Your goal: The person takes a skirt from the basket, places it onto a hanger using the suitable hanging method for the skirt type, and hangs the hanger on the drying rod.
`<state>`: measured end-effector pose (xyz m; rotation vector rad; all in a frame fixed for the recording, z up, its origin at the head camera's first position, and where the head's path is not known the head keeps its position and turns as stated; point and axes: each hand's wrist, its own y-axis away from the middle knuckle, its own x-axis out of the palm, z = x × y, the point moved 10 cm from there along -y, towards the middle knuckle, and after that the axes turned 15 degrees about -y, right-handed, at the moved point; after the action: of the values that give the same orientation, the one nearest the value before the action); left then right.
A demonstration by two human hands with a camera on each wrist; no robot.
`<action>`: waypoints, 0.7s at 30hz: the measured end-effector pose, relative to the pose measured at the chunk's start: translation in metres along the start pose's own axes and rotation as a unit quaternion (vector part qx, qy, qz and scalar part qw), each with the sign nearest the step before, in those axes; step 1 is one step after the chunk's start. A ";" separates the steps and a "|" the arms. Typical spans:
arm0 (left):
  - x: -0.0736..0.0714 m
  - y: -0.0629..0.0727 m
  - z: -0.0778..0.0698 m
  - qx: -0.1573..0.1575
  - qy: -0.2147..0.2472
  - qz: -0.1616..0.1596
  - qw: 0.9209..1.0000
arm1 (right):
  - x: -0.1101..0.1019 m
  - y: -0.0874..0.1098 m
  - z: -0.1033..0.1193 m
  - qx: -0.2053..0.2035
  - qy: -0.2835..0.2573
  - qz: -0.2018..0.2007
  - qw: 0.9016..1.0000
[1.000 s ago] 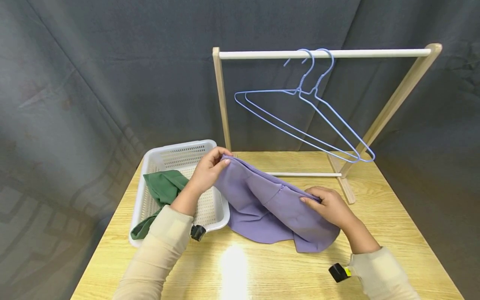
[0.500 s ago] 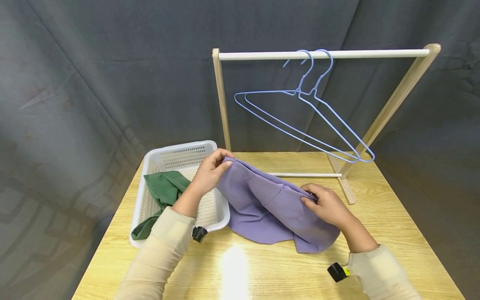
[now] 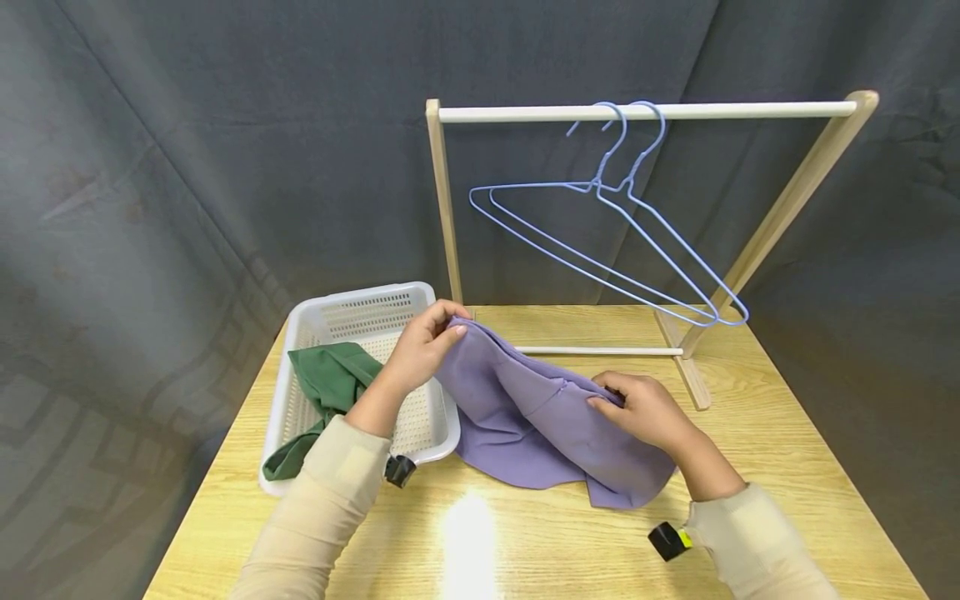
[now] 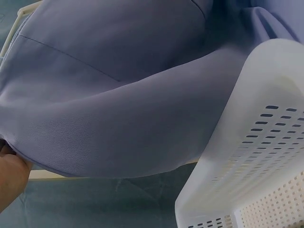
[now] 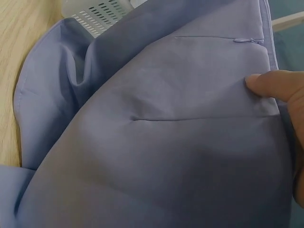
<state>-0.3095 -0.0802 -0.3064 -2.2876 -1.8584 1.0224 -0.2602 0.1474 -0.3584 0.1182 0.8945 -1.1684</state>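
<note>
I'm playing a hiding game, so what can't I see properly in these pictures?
Head view: most of the left foot of the rack, behind the left grip and purple cloth.
Head view: some fingertips of the right grip, behind the purple cloth.
Head view: some of the floor of the basket, under the green cloth.
Right wrist view: the rest of the right grip, cut off by the right edge.

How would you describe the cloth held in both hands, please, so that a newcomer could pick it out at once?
On the wood-grain table, find the white basket. Just right of it in the head view, in front of the rack, the left hand and right hand grip the purple cloth by its upper edge. Its colour sets it apart from the green cloth in the basket.
</note>
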 end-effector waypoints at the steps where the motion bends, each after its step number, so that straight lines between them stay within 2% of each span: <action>1: 0.000 0.000 -0.001 0.003 0.001 0.000 1.000 | 0.002 -0.001 0.000 0.000 -0.002 0.003 1.000; 16: 0.000 0.001 -0.003 0.000 0.004 -0.004 1.000 | 0.019 -0.010 0.008 -0.007 -0.019 0.034 0.999; 21: -0.001 0.002 0.002 -0.018 0.010 -0.012 1.000 | 0.023 -0.013 0.012 -0.010 -0.027 0.040 0.999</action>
<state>-0.3087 -0.0822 -0.3086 -2.2801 -1.9066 0.9681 -0.2619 0.1186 -0.3612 0.1050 0.8465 -1.0823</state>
